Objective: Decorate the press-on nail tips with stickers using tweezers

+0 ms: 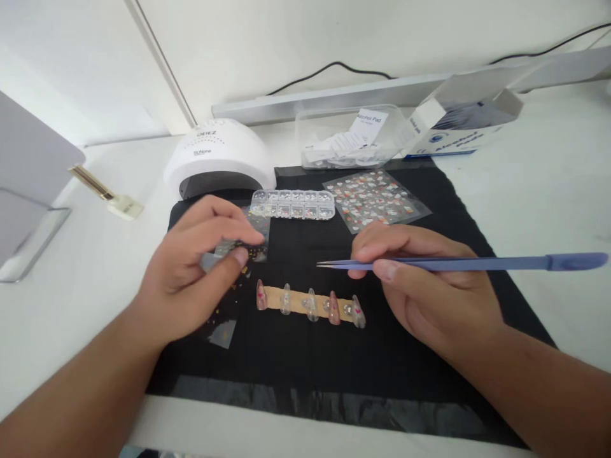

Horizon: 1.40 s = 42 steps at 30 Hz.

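My right hand (424, 280) grips blue tweezers (453, 263) between thumb and fingers, their fine metal tips pointing left. The tips hover above the black mat with nothing visible between them. Below them lies a tan strip (296, 301) carrying several false nails, some clear like the one in the middle (312, 305), some pinkish like the nail (333, 308) near the right end. My left hand (186, 267) is above a clear sticker sheet (224, 332) with gold flecks; its thumb and index finger are curved with a gap between them, and nothing shows there.
A white nail lamp (217, 152) stands behind my left hand. Beyond the black mat (286, 356) are a clear bin (310, 156) of packets and an alcohol pad box (458, 137). A rhinestone case (292, 205), a patterned sticker sheet (372, 197) and a polish bottle (125, 207) lie around.
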Tool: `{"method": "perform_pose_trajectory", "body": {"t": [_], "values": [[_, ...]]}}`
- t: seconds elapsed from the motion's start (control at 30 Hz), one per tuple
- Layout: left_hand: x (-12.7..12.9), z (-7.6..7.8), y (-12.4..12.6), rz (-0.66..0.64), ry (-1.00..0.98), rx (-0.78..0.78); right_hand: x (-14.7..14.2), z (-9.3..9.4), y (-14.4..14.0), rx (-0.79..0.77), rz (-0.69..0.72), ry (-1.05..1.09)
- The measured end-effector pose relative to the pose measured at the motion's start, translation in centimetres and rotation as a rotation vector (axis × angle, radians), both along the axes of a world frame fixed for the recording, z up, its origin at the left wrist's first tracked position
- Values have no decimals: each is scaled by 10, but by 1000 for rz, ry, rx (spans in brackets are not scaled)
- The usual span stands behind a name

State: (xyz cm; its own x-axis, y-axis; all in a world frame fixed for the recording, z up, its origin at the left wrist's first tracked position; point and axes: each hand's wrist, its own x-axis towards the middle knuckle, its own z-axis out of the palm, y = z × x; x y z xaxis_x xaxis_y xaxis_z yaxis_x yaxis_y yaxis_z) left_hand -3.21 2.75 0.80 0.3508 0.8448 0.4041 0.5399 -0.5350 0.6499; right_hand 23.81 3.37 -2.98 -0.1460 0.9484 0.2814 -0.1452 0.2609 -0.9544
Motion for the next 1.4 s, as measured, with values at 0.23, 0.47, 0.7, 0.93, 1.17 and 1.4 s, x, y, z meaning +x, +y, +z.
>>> {"method": "perform_pose_trajectory", "body": {"t": [0.23,0.47,0.7,0.93,1.17,1.4], "values": [[-12,-13,27,349,446,-150,0,0,2,13,-11,16],[-3,-18,27,384,550,-249,2,1,2,9,-26,4],[0,-20,32,338,582,-243,-1,2,3,7,-42,-11],[-4,-25,38,315,341,-220,2,0,3,25,-9,-15],[1,-21,27,250,-62,-172,5,-4,1,170,30,-2],[25,-18,-4,158,-438,-41,7,18,-21,476,24,-49]]}}
